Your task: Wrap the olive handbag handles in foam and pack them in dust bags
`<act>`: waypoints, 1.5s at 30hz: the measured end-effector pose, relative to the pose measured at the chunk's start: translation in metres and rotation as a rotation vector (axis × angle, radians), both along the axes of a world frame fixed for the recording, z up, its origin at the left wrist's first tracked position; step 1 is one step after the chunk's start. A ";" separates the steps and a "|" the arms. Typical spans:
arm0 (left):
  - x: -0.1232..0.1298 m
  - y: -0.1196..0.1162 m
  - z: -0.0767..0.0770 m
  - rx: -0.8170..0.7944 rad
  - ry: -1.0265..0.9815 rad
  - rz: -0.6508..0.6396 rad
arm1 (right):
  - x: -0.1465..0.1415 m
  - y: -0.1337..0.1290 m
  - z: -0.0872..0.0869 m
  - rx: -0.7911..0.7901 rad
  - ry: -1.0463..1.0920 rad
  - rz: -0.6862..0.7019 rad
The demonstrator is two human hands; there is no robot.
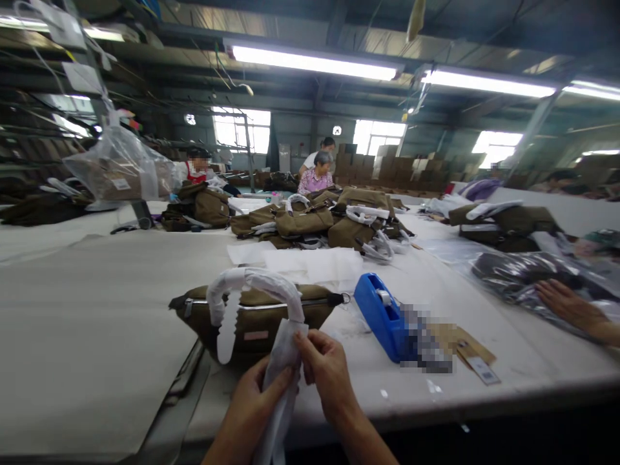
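Note:
An olive-brown bag (256,328) with a zip along its top lies on the white table in front of me. Its raised handle (278,285) is wrapped in white paper, and a loose strip (228,326) hangs from the left side. My left hand (259,394) is closed on a white paper strip (281,361) at the handle's lower right end. Just to the right, my right hand (327,368) pinches the upper edge of the same paper. A blue tape dispenser (380,316) stands to the right of the bag.
Behind the bag are white sheets (310,263) and a heap of similar bags (310,219). Brown tags (465,349) lie right of the dispenser. At the far right, another person's hand (571,307) rests on a plastic-wrapped item (523,274). People work farther back.

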State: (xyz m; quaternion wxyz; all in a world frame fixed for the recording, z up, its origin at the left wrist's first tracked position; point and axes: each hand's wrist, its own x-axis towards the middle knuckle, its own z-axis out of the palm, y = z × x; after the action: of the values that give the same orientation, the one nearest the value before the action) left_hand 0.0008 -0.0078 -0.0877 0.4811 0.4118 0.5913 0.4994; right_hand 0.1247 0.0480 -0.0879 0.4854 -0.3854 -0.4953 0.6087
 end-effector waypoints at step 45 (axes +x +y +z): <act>-0.004 0.014 -0.004 -0.154 -0.058 0.055 | 0.218 0.030 -0.077 -0.026 -0.308 -0.779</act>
State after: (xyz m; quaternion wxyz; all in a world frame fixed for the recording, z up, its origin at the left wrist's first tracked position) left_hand -0.0029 0.0064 -0.0914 0.5144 0.3424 0.6248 0.4773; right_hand 0.3428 0.0779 -0.1650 0.5948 -0.6364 -0.3716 0.3211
